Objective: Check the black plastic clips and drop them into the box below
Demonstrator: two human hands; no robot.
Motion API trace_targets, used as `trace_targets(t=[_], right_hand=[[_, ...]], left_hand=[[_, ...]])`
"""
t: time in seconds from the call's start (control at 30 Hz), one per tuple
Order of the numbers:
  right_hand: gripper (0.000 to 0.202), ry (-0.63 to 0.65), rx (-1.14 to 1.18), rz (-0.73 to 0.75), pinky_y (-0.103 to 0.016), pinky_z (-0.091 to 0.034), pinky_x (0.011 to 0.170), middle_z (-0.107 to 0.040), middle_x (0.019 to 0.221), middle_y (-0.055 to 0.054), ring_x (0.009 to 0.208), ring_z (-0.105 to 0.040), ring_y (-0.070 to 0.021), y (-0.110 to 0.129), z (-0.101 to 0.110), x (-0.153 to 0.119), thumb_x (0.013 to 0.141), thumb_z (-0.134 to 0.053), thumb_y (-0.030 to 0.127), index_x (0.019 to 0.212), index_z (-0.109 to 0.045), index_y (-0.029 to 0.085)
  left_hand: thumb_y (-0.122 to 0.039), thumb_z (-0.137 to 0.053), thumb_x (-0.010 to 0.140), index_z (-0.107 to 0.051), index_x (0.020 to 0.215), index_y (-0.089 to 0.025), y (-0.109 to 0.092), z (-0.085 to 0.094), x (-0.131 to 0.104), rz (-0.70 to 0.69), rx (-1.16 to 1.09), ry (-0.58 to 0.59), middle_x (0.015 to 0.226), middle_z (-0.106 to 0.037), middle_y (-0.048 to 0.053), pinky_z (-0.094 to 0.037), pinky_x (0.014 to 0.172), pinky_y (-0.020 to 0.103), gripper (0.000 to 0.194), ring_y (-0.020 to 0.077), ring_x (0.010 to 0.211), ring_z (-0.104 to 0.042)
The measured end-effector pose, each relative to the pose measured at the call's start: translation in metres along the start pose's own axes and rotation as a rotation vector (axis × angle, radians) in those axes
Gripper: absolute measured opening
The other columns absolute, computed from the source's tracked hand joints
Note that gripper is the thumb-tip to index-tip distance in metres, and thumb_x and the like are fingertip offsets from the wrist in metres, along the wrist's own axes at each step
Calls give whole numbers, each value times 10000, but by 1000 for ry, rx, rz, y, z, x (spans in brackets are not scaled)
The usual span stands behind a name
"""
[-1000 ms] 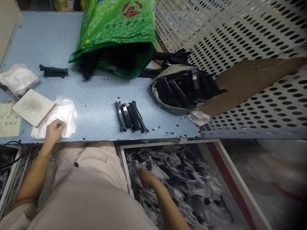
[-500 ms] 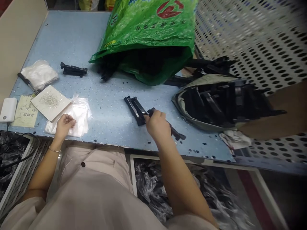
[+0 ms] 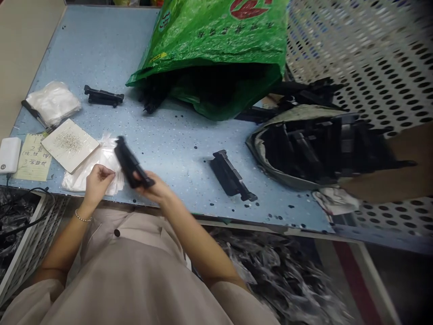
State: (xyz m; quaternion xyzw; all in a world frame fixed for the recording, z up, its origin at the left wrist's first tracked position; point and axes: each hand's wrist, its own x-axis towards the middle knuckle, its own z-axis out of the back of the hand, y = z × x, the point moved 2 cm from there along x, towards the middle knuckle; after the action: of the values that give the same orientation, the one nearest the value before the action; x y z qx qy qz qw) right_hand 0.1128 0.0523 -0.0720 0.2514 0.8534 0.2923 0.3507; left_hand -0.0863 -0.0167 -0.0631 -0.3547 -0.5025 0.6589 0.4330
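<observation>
My right hand (image 3: 154, 187) grips a black plastic part (image 3: 130, 162), raised and tilted over the front of the blue table (image 3: 169, 158). Just left of it, my left hand (image 3: 99, 180) is closed in a pinch over a stack of clear plastic bags (image 3: 79, 177); what its fingertips hold is too small to make out. A white square plate (image 3: 70, 145) with tiny pieces on it overlaps the bags. Another black part (image 3: 232, 176) lies right of my right hand, and a further black piece (image 3: 103, 96) rests farther back.
An open green sack (image 3: 216, 43) lies at the back, black parts at its mouth. On the right stands a grey bag (image 3: 287, 176) full of black parts, beside a perforated panel (image 3: 399, 67). A handwritten note (image 3: 34, 160) and white device (image 3: 9, 155) are left.
My right hand has lifted one black part off the table and carried it left, near my left hand. The other black part stays behind. My left hand has shifted slightly right.
</observation>
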Motion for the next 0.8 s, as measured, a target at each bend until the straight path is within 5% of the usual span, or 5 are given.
trace_targets(t=[0.1,0.33,0.53,0.7,0.8], right_hand=[[467,4,125,-47,-197,-381,452,-575,683,-5,593,-490,-91,-31,-26,15,545,-940,431,772,-646,147],[307,-210,-230,171,-243,-521,716,-636,980,-23,851,-591,-126,-23,6,-20,730,-815,418,936,-727,208],[609,78,-186,-61,-243,-531,560,-623,833,16,633,-601,-112,-28,-1,-63,775,-795,327,1328,-562,228],[779,103,53,-125,-194,-519,473,-654,871,17,600,-642,-112,-43,0,-42,752,-838,320,1414,-428,295],[512,113,241,-120,-142,-489,443,-669,827,3,637,-661,-113,-50,5,-23,751,-842,359,1176,-580,246]], left_hand=[[-148,-569,842,-619,865,-198,-6,15,-5,-161,275,37,924,-682,42,-547,855,351,74,192,905,-668],[-68,-454,858,-707,1184,-181,-2,23,-10,-318,576,88,1273,-667,99,-503,1077,422,428,238,1177,-640],[-211,-523,958,-700,1205,-199,-11,6,-5,-381,424,-42,1209,-690,97,-538,1039,387,305,212,1136,-665],[-93,-450,968,-458,1494,-223,-8,-4,-25,-699,563,12,1413,-585,137,-525,1085,405,542,235,1317,-574],[-51,-440,956,-281,1583,-245,1,-15,-49,-847,592,114,1481,-528,154,-548,1061,391,675,246,1343,-556]])
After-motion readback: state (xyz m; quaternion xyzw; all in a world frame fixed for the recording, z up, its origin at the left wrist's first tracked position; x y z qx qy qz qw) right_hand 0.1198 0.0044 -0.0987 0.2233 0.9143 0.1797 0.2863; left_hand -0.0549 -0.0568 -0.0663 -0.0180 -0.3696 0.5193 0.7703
